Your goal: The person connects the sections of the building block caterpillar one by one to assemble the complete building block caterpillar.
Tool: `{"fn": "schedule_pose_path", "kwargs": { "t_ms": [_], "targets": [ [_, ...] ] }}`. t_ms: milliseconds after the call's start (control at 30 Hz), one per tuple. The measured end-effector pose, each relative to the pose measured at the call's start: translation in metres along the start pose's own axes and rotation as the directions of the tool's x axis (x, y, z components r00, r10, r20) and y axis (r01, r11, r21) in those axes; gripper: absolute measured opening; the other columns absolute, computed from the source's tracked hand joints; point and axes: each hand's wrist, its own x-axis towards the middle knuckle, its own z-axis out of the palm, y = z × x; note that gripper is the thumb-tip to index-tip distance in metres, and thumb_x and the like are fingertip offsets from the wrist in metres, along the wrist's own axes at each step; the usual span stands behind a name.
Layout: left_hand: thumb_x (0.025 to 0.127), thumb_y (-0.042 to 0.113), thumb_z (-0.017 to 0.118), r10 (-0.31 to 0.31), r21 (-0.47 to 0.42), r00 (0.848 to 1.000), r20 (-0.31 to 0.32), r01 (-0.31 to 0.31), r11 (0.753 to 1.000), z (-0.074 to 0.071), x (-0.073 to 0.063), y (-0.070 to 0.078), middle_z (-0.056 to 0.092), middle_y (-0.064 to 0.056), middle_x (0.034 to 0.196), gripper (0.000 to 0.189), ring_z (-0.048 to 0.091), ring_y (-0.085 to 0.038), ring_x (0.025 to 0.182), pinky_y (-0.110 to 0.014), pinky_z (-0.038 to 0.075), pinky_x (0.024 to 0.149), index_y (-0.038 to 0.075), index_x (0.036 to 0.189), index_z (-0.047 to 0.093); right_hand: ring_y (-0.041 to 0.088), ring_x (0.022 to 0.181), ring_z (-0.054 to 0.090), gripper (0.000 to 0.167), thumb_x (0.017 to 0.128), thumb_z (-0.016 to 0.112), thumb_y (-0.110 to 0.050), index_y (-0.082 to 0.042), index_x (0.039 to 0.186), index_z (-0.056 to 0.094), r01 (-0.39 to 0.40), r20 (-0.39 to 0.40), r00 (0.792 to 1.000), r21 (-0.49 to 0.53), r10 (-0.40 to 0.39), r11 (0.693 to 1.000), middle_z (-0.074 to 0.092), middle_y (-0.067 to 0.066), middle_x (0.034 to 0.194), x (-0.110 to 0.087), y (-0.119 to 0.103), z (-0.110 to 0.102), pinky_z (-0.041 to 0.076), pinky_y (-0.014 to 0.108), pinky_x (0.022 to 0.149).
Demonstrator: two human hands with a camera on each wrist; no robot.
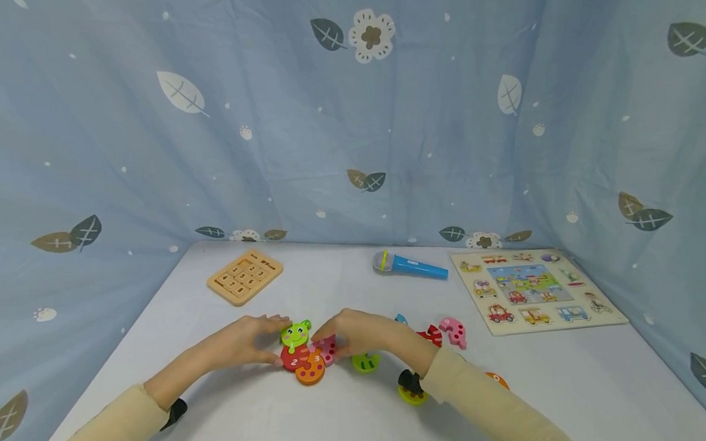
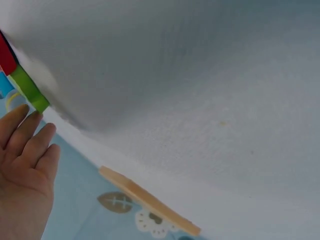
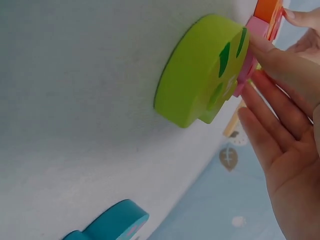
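Note:
Four wooden caterpillar puzzle pieces sit joined on the table: a green smiling head [image 1: 295, 334], a red "2" piece [image 1: 290, 360], an orange "3" piece [image 1: 310, 373] and a pink spotted piece [image 1: 328, 349]. My left hand [image 1: 239, 342] is at their left side, thumb against the red piece and fingertips at the head; its fingers look fairly straight in the left wrist view. From the right, my right hand [image 1: 360, 331] pinches the pink piece between thumb and fingers. Just beside that hand lies a green striped piece [image 3: 200, 70].
More pieces lie to the right: red [image 1: 431, 336], pink [image 1: 455, 331], yellow-green [image 1: 412, 397] and orange [image 1: 497, 379], some partly behind my right arm. Farther back are a wooden number board [image 1: 236, 295], a blue toy microphone [image 1: 419, 268] and a picture puzzle board [image 1: 475, 294].

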Motion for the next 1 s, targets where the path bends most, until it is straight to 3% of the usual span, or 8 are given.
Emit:
{"fn": "schedule_pose_path", "kwargs": {
  "t_ms": [300,533,1000],
  "targets": [
    [0.079,0.049,0.074,0.053,0.027,0.997,-0.048,-0.051,0.998,0.002,-0.002,0.001,0.052,-0.015,0.139,0.075,0.046,-0.036,0.129,-0.050,0.037,0.106,0.003,0.135,0.055,0.008,0.115,0.058,0.039,0.086,0.075,-0.017,-0.010,0.123,0.067,-0.055,-0.070,0.996,-0.003,0.055,0.998,0.066,-0.003,0.122,-0.018,-0.001,-0.003,0.047,0.019,0.096],
    [0.079,0.048,0.074,0.036,0.026,0.998,-0.050,-0.034,0.999,0.001,-0.004,0.003,0.051,-0.015,0.139,0.076,0.045,-0.038,0.130,-0.052,0.036,0.106,0.001,0.135,0.054,0.010,0.114,0.060,0.035,0.087,0.074,-0.018,-0.010,0.120,0.069,-0.096,-0.091,0.991,0.020,0.097,0.995,0.067,-0.002,0.119,-0.034,0.000,-0.003,0.048,0.023,0.096],
    [0.078,0.053,0.072,0.004,0.027,0.999,-0.038,-0.003,1.000,0.003,-0.003,0.003,0.050,-0.015,0.140,0.080,0.043,-0.039,0.131,-0.054,0.034,0.107,0.001,0.136,0.053,0.011,0.112,0.060,0.050,0.079,0.082,-0.030,-0.008,0.121,0.068,-0.122,-0.110,0.987,-0.009,0.121,0.992,0.067,-0.001,0.119,-0.060,0.000,0.003,0.049,0.023,0.095]
  ]
}}
